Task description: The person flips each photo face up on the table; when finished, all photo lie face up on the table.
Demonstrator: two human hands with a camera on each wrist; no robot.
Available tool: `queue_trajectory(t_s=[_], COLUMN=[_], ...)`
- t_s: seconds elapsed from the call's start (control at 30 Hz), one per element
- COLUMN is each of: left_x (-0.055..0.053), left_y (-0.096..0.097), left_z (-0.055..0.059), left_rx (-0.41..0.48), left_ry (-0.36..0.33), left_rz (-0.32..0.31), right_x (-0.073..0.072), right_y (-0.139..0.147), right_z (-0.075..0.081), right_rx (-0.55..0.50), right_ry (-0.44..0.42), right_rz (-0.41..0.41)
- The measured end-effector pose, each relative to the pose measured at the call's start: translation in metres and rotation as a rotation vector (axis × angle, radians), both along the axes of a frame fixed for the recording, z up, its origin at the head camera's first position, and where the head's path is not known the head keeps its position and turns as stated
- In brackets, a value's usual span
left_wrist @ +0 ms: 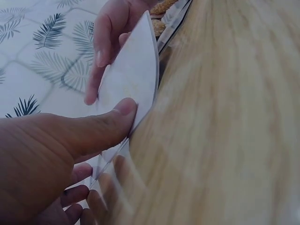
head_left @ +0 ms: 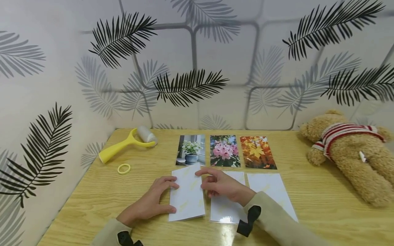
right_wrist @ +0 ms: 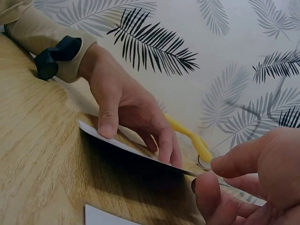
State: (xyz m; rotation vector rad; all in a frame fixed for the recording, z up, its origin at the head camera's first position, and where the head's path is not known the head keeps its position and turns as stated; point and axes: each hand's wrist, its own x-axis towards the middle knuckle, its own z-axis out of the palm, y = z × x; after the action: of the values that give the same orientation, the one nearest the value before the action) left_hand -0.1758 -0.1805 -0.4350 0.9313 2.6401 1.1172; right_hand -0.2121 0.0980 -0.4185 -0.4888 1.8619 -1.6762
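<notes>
A white card [head_left: 186,196] with faint yellow marks lies face up in front of me, its right side raised off the table. My left hand [head_left: 150,201] rests along its left edge, with the thumb [left_wrist: 123,107] on the card near the lower corner and the fingers spread higher up. At the upper right corner, my right hand [head_left: 223,186] pinches the card between thumb and index finger. A dark underside of the card [right_wrist: 136,173] shows in the right wrist view. Beneath my right hand lies a second white card [head_left: 223,213], beside a third white card [head_left: 281,194].
Behind the white cards lie photo cards of a potted plant [head_left: 191,150], pink flowers [head_left: 225,151] and autumn leaves [head_left: 258,152]. A yellow-handled lint roller [head_left: 118,147] and a yellow ring [head_left: 124,168] are at left. A teddy bear [head_left: 347,153] lies at right.
</notes>
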Motion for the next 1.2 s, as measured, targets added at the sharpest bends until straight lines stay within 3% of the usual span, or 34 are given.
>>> queue_trajectory(t_s=[0.23, 0.4, 0.47, 0.57, 0.7, 0.8, 0.9, 1.03, 1.2], left_x=[-0.001, -0.003, -0.004, -0.005, -0.007, -0.008, -0.007, -0.005, -0.004], left_y=[-0.001, -0.002, -0.002, -0.002, -0.001, -0.001, -0.001, 0.001, 0.000], left_z=[0.000, -0.002, -0.001, 0.001, 0.006, 0.009, 0.011, 0.013, 0.014], left_rx=[0.018, 0.017, 0.009, 0.019, 0.190, 0.399, 0.547, 0.625, 0.628], left_ry=[-0.002, -0.004, -0.031, -0.110, -0.272, -0.401, -0.523, -0.604, -0.598], left_rz=[-0.019, -0.012, 0.027, 0.144, 0.267, 0.225, 0.174, 0.204, 0.250], right_x=[0.004, 0.005, 0.006, 0.007, 0.005, 0.005, 0.006, 0.008, 0.010], right_y=[-0.014, -0.016, -0.015, -0.014, -0.013, -0.013, -0.013, -0.014, -0.016], right_z=[-0.002, -0.002, -0.001, 0.001, 0.003, 0.004, 0.004, 0.002, 0.002], right_rx=[0.067, 0.082, 0.071, 0.038, 0.000, -0.033, -0.070, -0.075, 0.001], right_ry=[0.110, 0.126, 0.118, 0.110, 0.099, 0.099, 0.118, 0.158, 0.215], right_rz=[0.005, -0.006, -0.008, -0.010, -0.013, -0.008, 0.000, -0.002, -0.011])
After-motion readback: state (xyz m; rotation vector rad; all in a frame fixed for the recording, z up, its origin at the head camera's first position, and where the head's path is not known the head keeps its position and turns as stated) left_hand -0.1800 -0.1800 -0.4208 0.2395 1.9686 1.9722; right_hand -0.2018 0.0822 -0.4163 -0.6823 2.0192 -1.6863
